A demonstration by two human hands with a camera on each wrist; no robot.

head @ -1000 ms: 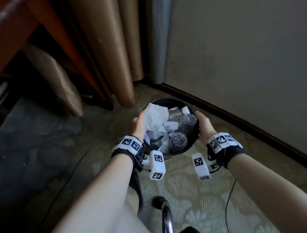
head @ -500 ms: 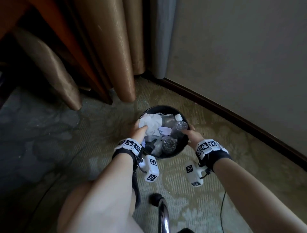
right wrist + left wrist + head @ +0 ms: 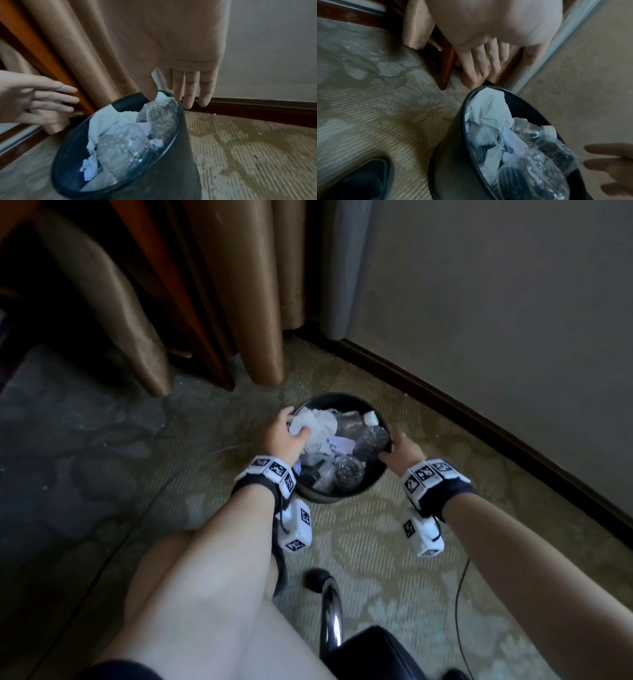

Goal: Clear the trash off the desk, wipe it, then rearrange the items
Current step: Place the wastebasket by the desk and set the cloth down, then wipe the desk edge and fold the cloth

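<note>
Both hands, left hand (image 3: pixel 287 436) and right hand (image 3: pixel 401 453), open-fingered beside full bin (image 3: pixel 342 494) (heaped); risk: bottle (image 3: pixel 371 436) spilling if nudged.

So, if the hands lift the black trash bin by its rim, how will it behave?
The black trash bin will probably feel light: it holds only crumpled paper and empty plastic bottles. It looks stiff, so the rim should keep its shape. Filled to the top, it may spill loose pieces if tilted.

Bin (image 3: pixel 342 494) mouth's packed with crumpled tissue (image 3: pixel 317 426) and plastic bottles (image 3: pixel 371 436); open carpet (image 3: pixel 394 542) in front, curtains (image 3: pixel 239 289) and wall (image 3: pixel 496 302) crowd behind
</note>
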